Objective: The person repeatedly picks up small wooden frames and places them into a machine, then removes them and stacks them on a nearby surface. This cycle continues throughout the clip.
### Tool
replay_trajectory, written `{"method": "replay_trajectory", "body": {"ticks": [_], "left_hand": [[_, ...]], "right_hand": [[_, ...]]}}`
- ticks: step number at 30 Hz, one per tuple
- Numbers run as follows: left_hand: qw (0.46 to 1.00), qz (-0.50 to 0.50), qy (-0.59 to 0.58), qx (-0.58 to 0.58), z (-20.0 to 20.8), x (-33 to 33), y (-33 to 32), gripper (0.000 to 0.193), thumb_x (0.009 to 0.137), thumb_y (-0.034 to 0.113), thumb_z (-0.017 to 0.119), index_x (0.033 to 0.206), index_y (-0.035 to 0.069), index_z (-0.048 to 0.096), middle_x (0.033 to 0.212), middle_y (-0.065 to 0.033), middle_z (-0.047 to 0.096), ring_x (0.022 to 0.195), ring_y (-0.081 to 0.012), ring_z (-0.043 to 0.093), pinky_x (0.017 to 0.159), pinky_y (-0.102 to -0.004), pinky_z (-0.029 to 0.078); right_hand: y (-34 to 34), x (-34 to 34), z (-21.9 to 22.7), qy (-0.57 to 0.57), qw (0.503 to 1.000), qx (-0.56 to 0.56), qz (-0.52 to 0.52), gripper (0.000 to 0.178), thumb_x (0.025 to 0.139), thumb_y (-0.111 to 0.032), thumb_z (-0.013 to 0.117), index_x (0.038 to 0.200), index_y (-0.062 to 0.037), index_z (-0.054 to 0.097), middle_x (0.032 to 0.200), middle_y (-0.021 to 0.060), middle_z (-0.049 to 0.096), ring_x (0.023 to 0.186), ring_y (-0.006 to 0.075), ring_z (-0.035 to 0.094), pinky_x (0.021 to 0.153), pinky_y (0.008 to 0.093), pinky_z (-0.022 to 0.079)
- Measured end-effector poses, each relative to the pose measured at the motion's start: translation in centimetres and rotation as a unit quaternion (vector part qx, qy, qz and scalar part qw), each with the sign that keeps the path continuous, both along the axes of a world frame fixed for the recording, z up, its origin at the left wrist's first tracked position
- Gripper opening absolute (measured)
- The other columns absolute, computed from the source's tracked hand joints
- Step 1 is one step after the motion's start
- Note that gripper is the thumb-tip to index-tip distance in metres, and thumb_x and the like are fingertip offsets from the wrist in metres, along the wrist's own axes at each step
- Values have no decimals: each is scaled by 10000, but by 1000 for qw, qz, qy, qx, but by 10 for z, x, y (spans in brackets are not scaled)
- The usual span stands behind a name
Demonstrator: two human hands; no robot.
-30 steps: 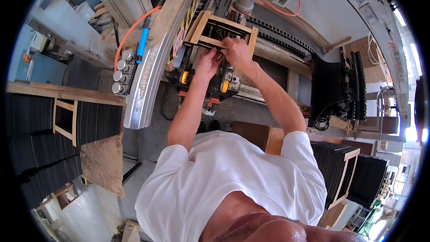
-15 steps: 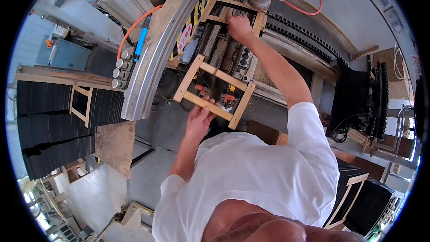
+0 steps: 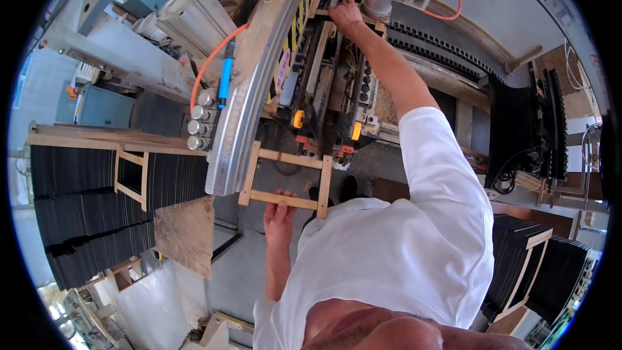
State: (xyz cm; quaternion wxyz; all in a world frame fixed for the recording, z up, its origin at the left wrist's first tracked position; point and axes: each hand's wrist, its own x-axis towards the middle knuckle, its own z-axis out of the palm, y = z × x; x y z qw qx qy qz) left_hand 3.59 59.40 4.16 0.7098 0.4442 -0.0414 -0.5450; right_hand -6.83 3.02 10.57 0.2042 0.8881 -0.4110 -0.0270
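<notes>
My left hand (image 3: 278,220) grips the near rail of a pale wooden frame (image 3: 297,201), a small rectangle with its side pieces running past the rails. This frame is held out in front of my body, above the floor. My right arm reaches far forward into the machine. There, my right hand (image 3: 346,18) has its fingers bent over the near rail of a second wooden frame (image 3: 317,4), which lies across the machine's rails next to a round metal cylinder (image 3: 377,6). Part of that frame is hidden by my hand.
A metal beam (image 3: 243,107) with a black-and-yellow striped strip runs along the left of the machine. Stacked dark frames (image 3: 91,214) stand at left, with more dark stacks (image 3: 551,279) at right. A toothed black track (image 3: 447,55) lies right of my arm. Orange hoses (image 3: 202,68) loop nearby.
My right hand and the second frame have moved farther into the machine. The frame in my left hand has come lower and nearer to me, and has turned straighter.
</notes>
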Motion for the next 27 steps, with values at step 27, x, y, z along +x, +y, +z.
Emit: {"method": "replay_trajectory", "body": {"ticks": [27], "left_hand": [[994,45,-43,93,-90,86,21,329,920,83,618,1239,75,538,1155,-60,625,1078,-190,602,886,-336,502]], "right_hand": [[-53,14,-11,-30,999,18,-7,344,807,-56,616,1139,-47,524,963,160,672,1011,367,611,966,578,360]]}}
